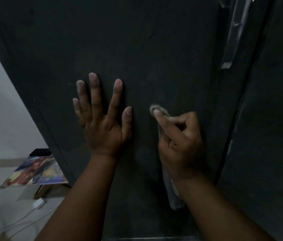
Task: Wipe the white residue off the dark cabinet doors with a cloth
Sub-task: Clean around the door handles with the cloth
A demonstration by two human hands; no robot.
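The cloth [156, 109], bunched over the right hand's [180, 143] curled fingers [159, 114], presses the door [137, 49] at centre. At nine o'clock, the left hand [102, 122] braces flat, fingers spread. Mid-wipe, I judge; next, sweep toward any faint residue.

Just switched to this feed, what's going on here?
A person is cleaning a dark cabinet door. The left hand rests flat on it, fingers spread. The right hand grips a grey cloth and presses its tip against the door with one finger; the rest hangs below the wrist.
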